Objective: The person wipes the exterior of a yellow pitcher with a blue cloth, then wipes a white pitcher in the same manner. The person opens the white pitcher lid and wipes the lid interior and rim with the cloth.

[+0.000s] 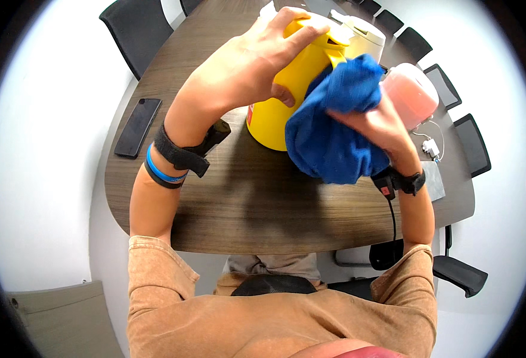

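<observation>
At the lower left of the frame, a grey panel (66, 319) stands below the edge of a dark wood-grain surface (215, 230), while a black chair (136, 36) sits at the upper left. A dark phone (138, 128) lies flat on the surface at the left. Just right of it, a black strap (179, 156) and blue and black wristbands (163, 170) circle the person's left forearm. The left grip (260, 62), at the upper centre, is spread wide and holding a yellow container (268, 126), fingers over its top and thumb against its side. The container stands on the surface at the upper centre, tilt hard to judge, its right side partly hidden behind a bunched blue cloth (334, 143). A cream container (364, 39) stands behind, at the upper right of centre. The right grip (376, 122), right of centre, is closed on the cloth, some fingers lost in its folds; a black strap (415, 182) rings that wrist. Farther right, a pink container (411, 95) stands near a white plug (431, 148) with its cable, above a flat grey item (433, 180), as black chairs (472, 143) line the surface's right side
</observation>
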Demonstrator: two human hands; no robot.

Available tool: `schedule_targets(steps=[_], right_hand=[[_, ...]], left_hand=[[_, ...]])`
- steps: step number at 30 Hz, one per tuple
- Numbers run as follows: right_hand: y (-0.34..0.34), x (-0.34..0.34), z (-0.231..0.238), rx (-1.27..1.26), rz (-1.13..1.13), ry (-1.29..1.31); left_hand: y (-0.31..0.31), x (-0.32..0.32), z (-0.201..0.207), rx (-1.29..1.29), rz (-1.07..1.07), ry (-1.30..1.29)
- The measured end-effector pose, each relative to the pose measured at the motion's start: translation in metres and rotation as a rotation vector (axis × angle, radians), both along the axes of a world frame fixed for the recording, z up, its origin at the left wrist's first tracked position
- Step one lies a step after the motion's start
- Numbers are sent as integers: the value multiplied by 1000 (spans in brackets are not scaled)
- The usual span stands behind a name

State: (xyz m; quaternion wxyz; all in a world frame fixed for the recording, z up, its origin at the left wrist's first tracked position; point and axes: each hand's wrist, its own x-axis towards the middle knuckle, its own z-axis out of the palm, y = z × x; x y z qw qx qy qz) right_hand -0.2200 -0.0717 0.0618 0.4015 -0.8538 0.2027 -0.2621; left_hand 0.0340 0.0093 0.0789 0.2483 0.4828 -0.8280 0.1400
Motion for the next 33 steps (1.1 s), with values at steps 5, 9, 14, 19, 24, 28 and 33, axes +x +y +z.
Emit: schedule_targets(steps=[5, 9, 14, 19, 24, 28, 33], right_hand=[[7, 2, -22, -88, 42, 135], [-4, 0, -14, -19, 101, 140], [-21, -12, 2, 180, -141, -155], [-30, -31, 9, 694, 92, -264], [-10, 0, 15, 529, -62, -18], [-3, 1, -8, -156, 27, 69], [-6, -9, -35, -248, 16, 99]], left_hand=[[-15, 6, -27, -292, -18, 109], [-18, 6, -28, -266, -28, 107], [-17, 6, -28, -213, 14, 103], [-17, 1, -27, -212, 9, 104], [-10, 5, -26, -165, 14, 113], [-12, 7, -27, -244, -39, 115], [-11, 6, -25, -237, -49, 123]])
